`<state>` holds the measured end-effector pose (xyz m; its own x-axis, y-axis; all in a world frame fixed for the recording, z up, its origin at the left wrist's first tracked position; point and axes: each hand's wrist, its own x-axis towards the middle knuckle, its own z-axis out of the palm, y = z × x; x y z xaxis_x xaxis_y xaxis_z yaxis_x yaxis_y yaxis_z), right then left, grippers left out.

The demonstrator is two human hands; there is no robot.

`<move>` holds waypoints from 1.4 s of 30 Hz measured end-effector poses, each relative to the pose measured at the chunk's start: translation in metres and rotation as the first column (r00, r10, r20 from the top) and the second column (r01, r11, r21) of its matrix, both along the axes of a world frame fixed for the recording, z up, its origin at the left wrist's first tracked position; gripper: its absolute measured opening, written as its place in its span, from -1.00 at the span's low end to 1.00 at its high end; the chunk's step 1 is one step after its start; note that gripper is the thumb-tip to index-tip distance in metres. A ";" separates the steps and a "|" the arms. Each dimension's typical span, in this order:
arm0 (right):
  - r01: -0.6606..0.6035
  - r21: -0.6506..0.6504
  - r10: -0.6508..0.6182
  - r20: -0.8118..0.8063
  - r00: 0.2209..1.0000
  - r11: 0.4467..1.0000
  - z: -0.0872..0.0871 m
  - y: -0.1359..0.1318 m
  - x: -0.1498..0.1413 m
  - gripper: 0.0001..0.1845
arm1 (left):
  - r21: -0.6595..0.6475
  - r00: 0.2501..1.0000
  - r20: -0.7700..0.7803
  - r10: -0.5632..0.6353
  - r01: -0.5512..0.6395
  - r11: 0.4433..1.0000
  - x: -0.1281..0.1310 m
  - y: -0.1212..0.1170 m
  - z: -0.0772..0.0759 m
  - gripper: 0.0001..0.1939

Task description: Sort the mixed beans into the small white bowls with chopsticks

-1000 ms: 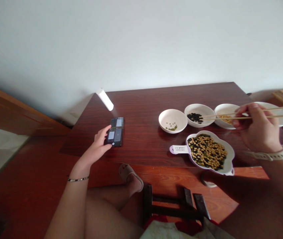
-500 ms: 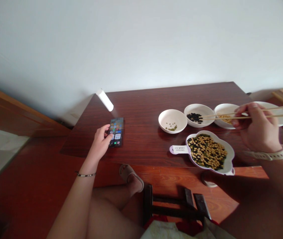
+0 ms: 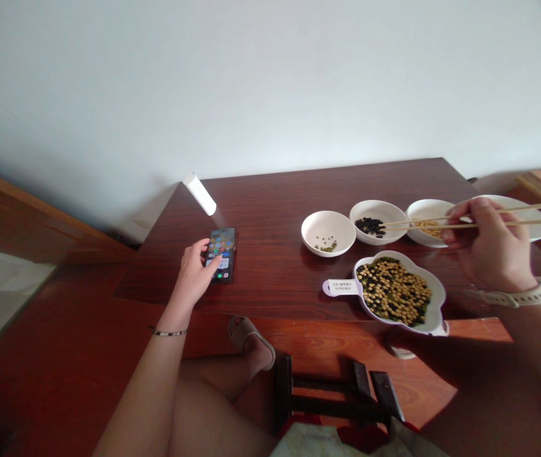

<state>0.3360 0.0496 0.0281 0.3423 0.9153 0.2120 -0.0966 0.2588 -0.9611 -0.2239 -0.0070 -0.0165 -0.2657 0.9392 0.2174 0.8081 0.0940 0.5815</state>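
My left hand [image 3: 195,274] rests at the left edge of a lit phone [image 3: 223,252] lying flat on the dark wooden table [image 3: 275,209], thumb on the screen and fingers spread. My right hand [image 3: 492,246] is closed on a pair of wooden chopsticks [image 3: 423,223] held level, their tips over the white bowl of black beans [image 3: 378,221]. Below the chopsticks sits a lilac-rimmed dish of mixed yellow and dark beans [image 3: 397,292] with a white label tab [image 3: 340,287].
A white bowl with a few green beans [image 3: 328,232] stands left of the black-bean bowl, and a bowl of yellow beans [image 3: 425,212] and another white dish [image 3: 537,221] lie to the right. A white cylinder [image 3: 199,193] stands at the table's far left corner. A dark stool [image 3: 332,387] is below.
The phone screen went from an app view to a home screen of icons. My left thumb shifted across it. The right hand and chopsticks hardly moved.
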 end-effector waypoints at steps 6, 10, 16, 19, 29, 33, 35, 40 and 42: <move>-0.002 -0.005 0.002 0.002 1.000 1.000 0.001 0.001 -0.001 -0.69 | 0.036 0.997 -0.064 -0.042 0.044 0.998 0.008 0.002 0.001 -0.51; 0.014 -0.009 -0.014 0.001 1.000 1.000 0.001 0.000 -0.002 -0.68 | 0.030 0.982 -0.183 -0.044 0.051 0.998 0.014 0.004 0.000 -0.50; 0.005 -0.006 -0.005 0.005 1.000 1.000 0.001 0.000 0.000 -0.69 | -0.059 0.991 -0.104 -0.088 0.083 0.995 0.008 -0.003 0.008 -0.38; 0.002 -0.002 -0.002 0.008 1.000 1.000 -0.001 0.001 0.002 -0.69 | -0.134 0.995 -0.027 -0.099 0.095 0.986 -0.002 -0.010 0.009 -0.23; 0.012 0.004 -0.012 0.009 1.000 1.000 -0.001 0.000 0.004 -0.71 | -0.224 0.984 0.050 -0.170 0.177 0.958 -0.005 -0.024 0.010 -0.02; 0.004 0.024 -0.004 0.017 1.000 1.000 0.003 -0.005 0.005 -0.72 | -0.209 0.985 0.023 -0.168 0.169 0.963 0.000 -0.027 0.011 -0.02; 0.001 0.018 -0.002 0.023 1.000 1.000 0.005 -0.008 0.007 -0.71 | -0.201 0.987 0.012 -0.163 0.162 0.966 0.001 -0.027 0.011 -0.02; -0.011 0.037 0.010 0.030 0.999 0.999 0.007 -0.011 0.012 -0.73 | -0.195 0.990 0.017 -0.138 0.139 0.971 0.000 -0.027 0.008 -0.02; -0.005 0.038 0.004 0.031 1.000 0.999 0.008 -0.012 0.013 -0.73 | -0.208 0.992 0.020 -0.123 0.125 0.970 -0.001 -0.026 0.007 -0.02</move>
<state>0.3495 0.0372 0.0364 0.3314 0.9077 0.2572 -0.0686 0.2950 -0.9530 -0.2245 -0.0335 -0.0098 -0.1451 0.9893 0.0119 0.8171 0.1130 0.5653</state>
